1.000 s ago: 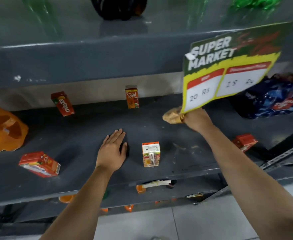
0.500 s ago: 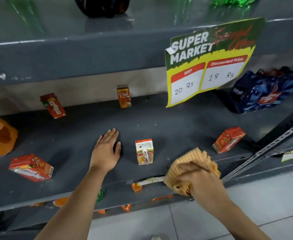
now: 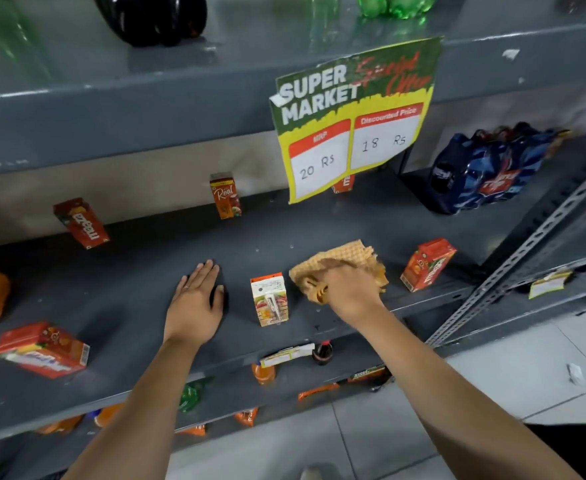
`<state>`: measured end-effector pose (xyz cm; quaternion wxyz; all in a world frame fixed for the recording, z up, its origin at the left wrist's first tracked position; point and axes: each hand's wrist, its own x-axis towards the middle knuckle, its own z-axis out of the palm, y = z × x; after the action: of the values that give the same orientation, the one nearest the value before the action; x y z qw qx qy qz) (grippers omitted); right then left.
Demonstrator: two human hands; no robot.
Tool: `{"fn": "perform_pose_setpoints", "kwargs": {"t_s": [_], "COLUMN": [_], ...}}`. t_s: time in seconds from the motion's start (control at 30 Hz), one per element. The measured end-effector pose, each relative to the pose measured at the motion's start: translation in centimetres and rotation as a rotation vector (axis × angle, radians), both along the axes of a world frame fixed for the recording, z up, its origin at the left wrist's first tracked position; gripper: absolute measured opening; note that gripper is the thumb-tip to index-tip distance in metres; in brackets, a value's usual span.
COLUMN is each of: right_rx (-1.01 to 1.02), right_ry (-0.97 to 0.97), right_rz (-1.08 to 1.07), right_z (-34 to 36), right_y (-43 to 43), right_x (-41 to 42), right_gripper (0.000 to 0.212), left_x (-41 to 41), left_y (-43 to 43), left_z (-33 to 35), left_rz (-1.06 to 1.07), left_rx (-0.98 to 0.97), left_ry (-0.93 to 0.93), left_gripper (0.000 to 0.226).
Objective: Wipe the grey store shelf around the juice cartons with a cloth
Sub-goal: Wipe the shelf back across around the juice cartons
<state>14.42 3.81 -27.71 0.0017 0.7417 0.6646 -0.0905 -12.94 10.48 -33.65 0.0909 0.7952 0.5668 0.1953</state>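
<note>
We read a paper sign (image 3: 353, 116) hanging from the edge of the upper shelf: "SUPER MARKET" in white on green, and red script beside it that seems to say "Special Offer". Below, a red tab marked "MRP" heads a white box with a handwritten "20 Rs", and a tab marked "Discounted Price" heads "18 Rs". At the back of the grey shelf (image 3: 128, 289), an upright carton (image 3: 225, 195) bears "Real". A leaning red carton (image 3: 82, 223) at the back left carries the brand "maaza" running along its side. Other labels are too blurred for us to read.
</note>
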Motion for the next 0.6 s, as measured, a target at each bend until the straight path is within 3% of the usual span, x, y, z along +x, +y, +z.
{"fn": "perform_pose_setpoints", "kwargs": {"t_s": [0.2, 0.27, 0.33, 0.43, 0.5, 0.6], "right_rx": [-0.032, -0.054, 0.058, 0.069, -0.012, 0.054], "right_ry": [0.162, 0.257, 0.305, 0.246, 0.083, 0.043], "right_rz": [0.063, -0.023, -0.049, 0.032, -0.060, -0.063], "right_z": [2.2, 3.0, 3.3, 1.6, 1.0, 0.0], "right_y": [-10.6, -9.3, -5.5, 0.3, -0.3, -2.2], "right_x": [0.6, 1.4, 2.0, 1.9, -0.8, -0.4], "right_gripper": [0.055, 0.053, 0.051, 0.049, 0.045, 0.042], "left_x": [0.1, -0.3, -0.7, -0.4, -1.3, 0.2], "left_y": [0.0, -0.2, -0.7, -0.2, -0.6, -0.6], "left_z": [-0.3, -0.6, -0.9, -1.5, -0.4, -1.0], "left_rz": [0.020, 0.035, 0.052, 0.078, -0.040, -0.052], "left_rx": [-0.010, -0.009, -0.008, 0.013, -0.018, -0.007], "left_ry": [0.019, 0.024, 0.016, 0.000, -0.043, -0.067], "left_gripper": [0.047, 0.047, 0.046, 0.045, 0.045, 0.045]}}
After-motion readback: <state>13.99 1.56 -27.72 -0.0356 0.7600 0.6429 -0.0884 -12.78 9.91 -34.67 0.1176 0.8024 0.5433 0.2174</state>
